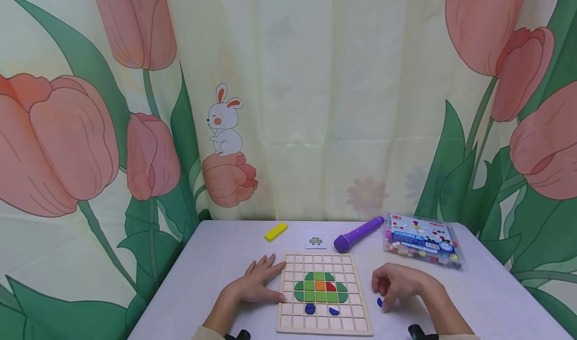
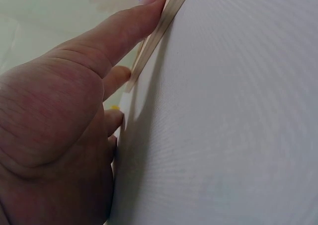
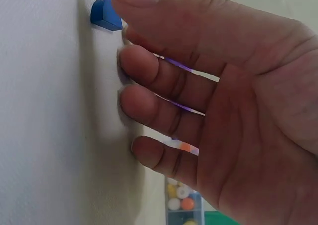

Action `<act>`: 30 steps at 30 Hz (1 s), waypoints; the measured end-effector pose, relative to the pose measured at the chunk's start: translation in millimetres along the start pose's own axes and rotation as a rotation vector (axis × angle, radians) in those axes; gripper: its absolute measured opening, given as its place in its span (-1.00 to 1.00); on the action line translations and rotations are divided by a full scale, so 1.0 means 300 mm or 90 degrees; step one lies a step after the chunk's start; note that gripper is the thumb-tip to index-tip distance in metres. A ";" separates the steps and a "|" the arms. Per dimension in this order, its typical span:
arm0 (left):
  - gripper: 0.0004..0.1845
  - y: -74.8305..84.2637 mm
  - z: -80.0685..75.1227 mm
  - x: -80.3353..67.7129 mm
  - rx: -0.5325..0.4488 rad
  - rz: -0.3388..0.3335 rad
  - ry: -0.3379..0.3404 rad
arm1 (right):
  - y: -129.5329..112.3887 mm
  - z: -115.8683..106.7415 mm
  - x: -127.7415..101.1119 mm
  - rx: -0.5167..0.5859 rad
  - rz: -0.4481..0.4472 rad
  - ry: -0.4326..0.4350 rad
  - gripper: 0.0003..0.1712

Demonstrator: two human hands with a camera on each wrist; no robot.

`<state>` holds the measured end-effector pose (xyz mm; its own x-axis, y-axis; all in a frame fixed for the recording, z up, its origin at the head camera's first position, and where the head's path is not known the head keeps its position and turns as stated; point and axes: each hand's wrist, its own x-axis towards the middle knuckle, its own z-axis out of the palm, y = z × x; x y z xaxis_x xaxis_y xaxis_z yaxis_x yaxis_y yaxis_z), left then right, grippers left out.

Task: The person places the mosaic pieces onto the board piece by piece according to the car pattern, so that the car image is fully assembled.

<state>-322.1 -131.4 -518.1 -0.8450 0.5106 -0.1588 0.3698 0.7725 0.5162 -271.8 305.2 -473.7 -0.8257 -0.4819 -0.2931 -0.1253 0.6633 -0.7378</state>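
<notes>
A wooden grid board (image 1: 295, 324) lies on the table. It bears green, orange and red pieces in a rounded shape, with a blue disc of two halves (image 1: 310, 309) and a blue half-circle piece (image 1: 333, 311) below it. My left hand (image 1: 259, 282) spreads its fingers along the board's left side, and its thumb (image 2: 124, 29) rests on the edge. To the right of the board, my right hand (image 1: 403, 285) pinches another blue half-circle block (image 3: 106, 15) at the thumb and index fingertips, close to the tabletop. Its other fingers are loosely bent.
Behind the board lie a yellow bar (image 1: 276, 232), a small pattern card (image 1: 316, 240) and a purple toy microphone (image 1: 358, 235). A clear plastic case (image 1: 422, 241) of colored beads stands at the back right. A tulip-print curtain (image 1: 297, 104) hangs behind the table.
</notes>
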 end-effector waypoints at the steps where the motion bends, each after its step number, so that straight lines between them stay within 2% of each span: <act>1: 0.06 0.001 0.000 0.000 -0.001 -0.001 0.000 | -0.001 0.002 -0.001 -0.005 0.003 0.001 -0.62; 11: 0.06 -0.003 0.007 0.005 0.004 -0.005 0.004 | -0.012 0.014 0.001 -0.055 0.005 0.024 -0.72; 30: 0.06 0.004 0.002 0.002 0.004 -0.010 0.001 | -0.023 0.034 0.040 -0.052 -0.032 0.039 -0.79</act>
<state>-321.8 -129.9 -518.0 -0.8511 0.4982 -0.1656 0.3593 0.7826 0.5084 -275.3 289.1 -478.3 -0.8495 -0.4808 -0.2172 -0.2097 0.6855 -0.6972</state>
